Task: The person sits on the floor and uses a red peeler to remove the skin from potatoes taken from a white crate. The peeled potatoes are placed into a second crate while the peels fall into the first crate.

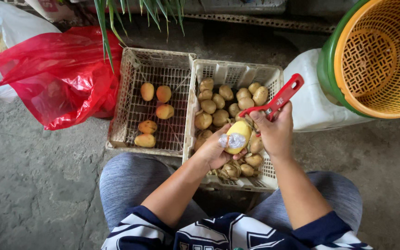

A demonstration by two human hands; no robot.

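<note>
My left hand (215, 150) grips a yellow, partly peeled potato (240, 132) over the right white crate (234, 70); a taped or wrapped finger lies across it. My right hand (274, 129) holds a red peeler (278, 99), its blade end against the potato's top. The right crate holds several unpeeled brown potatoes (218, 104) and a heap of peelings (231, 170) near my hands. The left white crate (150, 62) contains several peeled yellow potatoes (156, 111).
A red plastic bag (56, 78) lies left of the crates on the concrete floor. At right an orange basket (383, 58) nests in a green tub above a white container (311, 102). Green leaves (130, 14) hang at the top. My knees flank the right crate.
</note>
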